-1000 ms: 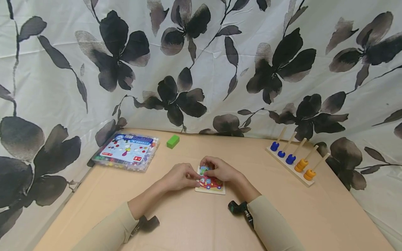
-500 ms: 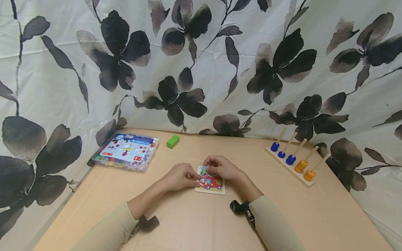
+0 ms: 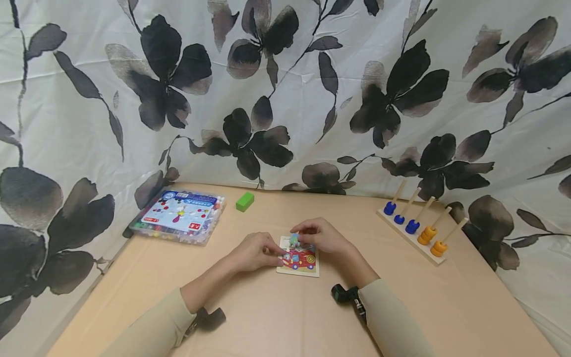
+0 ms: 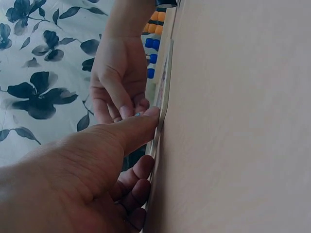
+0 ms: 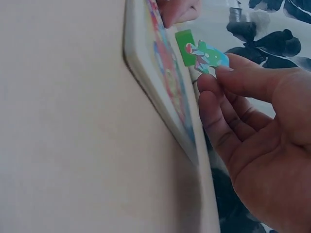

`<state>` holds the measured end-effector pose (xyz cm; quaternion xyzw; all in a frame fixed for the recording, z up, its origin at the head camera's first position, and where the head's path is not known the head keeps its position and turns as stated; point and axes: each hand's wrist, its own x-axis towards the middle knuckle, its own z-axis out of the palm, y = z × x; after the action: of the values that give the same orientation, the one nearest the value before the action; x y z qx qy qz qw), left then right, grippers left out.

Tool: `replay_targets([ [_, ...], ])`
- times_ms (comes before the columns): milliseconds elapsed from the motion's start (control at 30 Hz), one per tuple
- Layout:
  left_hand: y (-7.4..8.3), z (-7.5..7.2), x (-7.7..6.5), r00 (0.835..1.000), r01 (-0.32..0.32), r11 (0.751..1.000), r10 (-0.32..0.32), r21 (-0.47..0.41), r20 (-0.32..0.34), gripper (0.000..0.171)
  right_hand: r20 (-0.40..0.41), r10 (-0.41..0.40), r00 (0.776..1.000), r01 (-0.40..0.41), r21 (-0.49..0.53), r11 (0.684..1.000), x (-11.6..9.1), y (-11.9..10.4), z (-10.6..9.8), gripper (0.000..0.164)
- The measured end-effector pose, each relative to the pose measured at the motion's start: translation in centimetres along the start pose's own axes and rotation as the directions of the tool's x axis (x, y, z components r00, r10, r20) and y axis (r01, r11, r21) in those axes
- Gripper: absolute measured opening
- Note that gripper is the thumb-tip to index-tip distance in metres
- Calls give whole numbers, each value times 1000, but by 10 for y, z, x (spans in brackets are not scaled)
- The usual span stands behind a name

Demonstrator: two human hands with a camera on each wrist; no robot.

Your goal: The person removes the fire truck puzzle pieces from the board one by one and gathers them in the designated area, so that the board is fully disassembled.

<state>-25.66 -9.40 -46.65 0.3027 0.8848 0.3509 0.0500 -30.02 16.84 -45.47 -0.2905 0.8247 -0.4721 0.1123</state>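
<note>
A small wooden jigsaw puzzle with a red vehicle picture lies on the table in the head view. My left hand holds its left edge, with a fingertip over the board and the other fingers curled beside it. My right hand pinches a green and light-blue puzzle piece between thumb and fingers. In the right wrist view this piece is raised above the board, tilted, its printed face showing. The left wrist view sees the board edge-on, with the right hand beyond.
At the back left lies a clear plastic case of colourful pieces with a printed sheet. A green block sits to its right. On the right stands a wooden peg counter with blue and orange beads. A floral curtain hangs behind the table.
My right hand has lifted the puzzle piece off the upper part of the board and moved slightly right and back. My left hand stays at the board's edge.
</note>
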Motion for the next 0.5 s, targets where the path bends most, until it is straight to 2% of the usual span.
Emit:
replay_targets([
  [133, -1, 1, 0, 1000, 5, 1000, -5, 1, -2, 23, -13, 10, 1000, -10, -3, 1000, -7, -4, -6, 27],
  [500, 0, 2, 1, 1000, 18, 1000, -18, -14, -2, 24, -109, 44, 993, -47, -28, 998, -23, -14, -26, 20],
])
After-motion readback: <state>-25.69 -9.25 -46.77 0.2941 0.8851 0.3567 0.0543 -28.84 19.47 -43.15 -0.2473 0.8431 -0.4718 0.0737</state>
